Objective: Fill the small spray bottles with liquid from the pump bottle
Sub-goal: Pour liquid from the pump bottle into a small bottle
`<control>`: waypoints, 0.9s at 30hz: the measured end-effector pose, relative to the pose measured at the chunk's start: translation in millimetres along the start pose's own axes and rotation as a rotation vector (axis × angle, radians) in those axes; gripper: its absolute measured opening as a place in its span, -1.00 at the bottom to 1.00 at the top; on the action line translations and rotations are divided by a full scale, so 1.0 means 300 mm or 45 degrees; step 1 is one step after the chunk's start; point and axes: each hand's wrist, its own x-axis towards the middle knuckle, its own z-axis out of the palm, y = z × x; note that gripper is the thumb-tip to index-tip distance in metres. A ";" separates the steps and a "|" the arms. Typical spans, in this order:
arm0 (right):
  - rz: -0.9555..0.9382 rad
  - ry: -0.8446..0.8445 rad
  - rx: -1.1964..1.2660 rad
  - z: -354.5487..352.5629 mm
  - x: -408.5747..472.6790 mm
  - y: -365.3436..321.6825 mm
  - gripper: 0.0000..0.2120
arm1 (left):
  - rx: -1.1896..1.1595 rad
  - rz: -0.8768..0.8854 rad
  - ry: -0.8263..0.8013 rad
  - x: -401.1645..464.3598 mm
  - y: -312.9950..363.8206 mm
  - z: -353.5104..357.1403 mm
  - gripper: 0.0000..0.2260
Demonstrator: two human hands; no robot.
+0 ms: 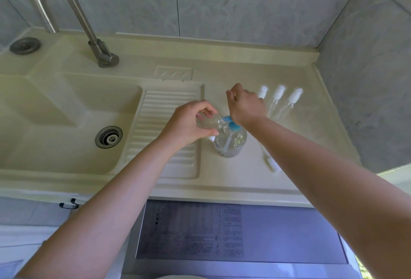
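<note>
pump bottle [231, 143] on counter [222, 183] right of sink [66, 109], spray bottles [278, 98] behind-right

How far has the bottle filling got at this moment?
In hand: the left hand holds a small clear bottle at the blue nozzle of the pump bottle, with the right hand on the pump. Three capped spray bottles stand behind; their fill level is unreadable.

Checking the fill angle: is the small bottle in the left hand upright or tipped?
Tipped: small bottle lies sideways, mouth at the blue pump nozzle.

Four small spray bottles [208, 121], one pump bottle [231, 143], two hands [189, 123].
</note>
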 end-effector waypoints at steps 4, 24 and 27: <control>0.017 -0.076 0.127 -0.026 0.025 -0.007 -0.63 | -0.012 -0.001 0.014 -0.001 0.002 -0.004 -0.60; -0.001 -0.052 -0.066 0.004 0.003 0.005 -0.63 | -0.007 0.021 0.021 0.006 -0.007 0.011 -0.61; 0.014 -0.041 0.008 -0.009 0.014 0.006 -0.61 | -0.009 0.024 0.025 0.004 -0.011 0.016 -0.61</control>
